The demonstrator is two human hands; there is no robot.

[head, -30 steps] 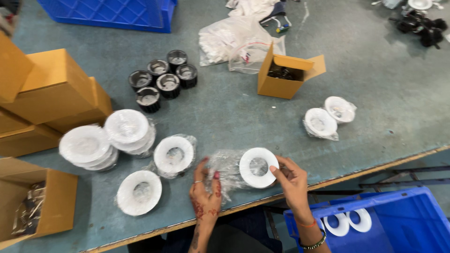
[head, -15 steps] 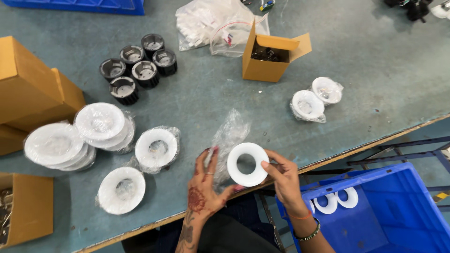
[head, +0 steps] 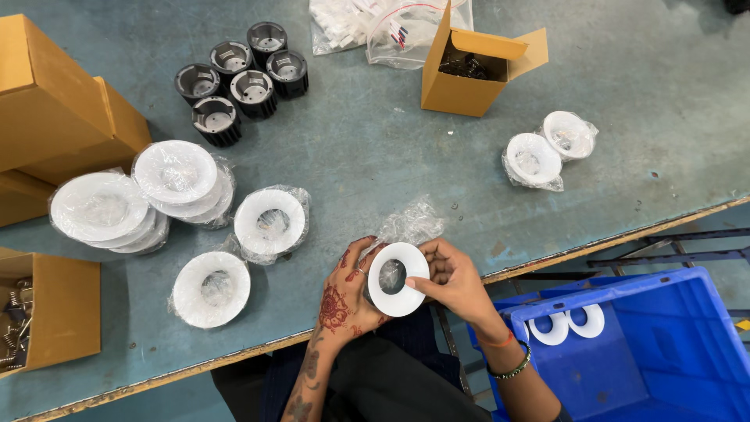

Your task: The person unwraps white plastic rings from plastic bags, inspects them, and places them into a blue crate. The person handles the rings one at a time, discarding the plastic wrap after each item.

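- I see the white ring [head: 397,279] held between both hands just at the near edge of the surface [head: 391,141], tilted so its open centre faces the camera; I judge that this angle lets the face be looked over.
- My left hand [head: 344,293] has its grip closed on the ring's left rim, fingers curled behind it; my right hand [head: 453,281] pinches the right rim with thumb on the front.
- A crumpled clear bag [head: 410,223] lies on the surface just behind the ring, touching or nearly touching the fingertips.
- Still-bagged white rings [head: 269,223] and [head: 211,289] sit to the left, with two stacks [head: 141,195] beyond them, near enough for the left hand.
- The blue crate [head: 648,344] below the surface's edge on the right holds bare white rings [head: 566,324].
- Open room lies between the hands and the small cardboard box [head: 469,74]; the black housings [head: 238,82] are well apart, far left.
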